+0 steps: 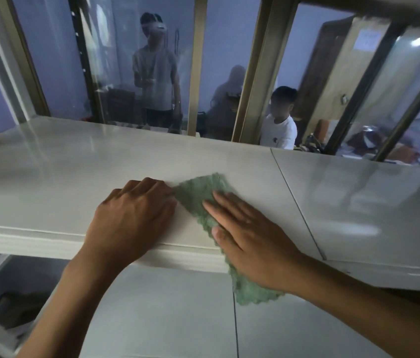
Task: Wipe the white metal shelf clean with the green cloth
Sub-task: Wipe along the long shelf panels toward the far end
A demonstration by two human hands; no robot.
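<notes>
The white metal shelf (74,171) runs across the middle of the view, glossy, with a seam right of centre. The green cloth (198,197) lies on it near the front edge, and its lower end hangs down over that edge. My right hand (252,241) lies flat on the cloth, fingers stretched out and pointing up-left, pressing it against the shelf. My left hand (131,218) rests on the shelf's front edge just left of the cloth, fingers curled, fingertips touching the cloth's left corner.
Behind the shelf stands a window (152,60) with brass-coloured frames, reflecting the room and showing persons beyond it. A lower white shelf (167,319) lies below the front edge. A dark object (15,303) sits low at the left.
</notes>
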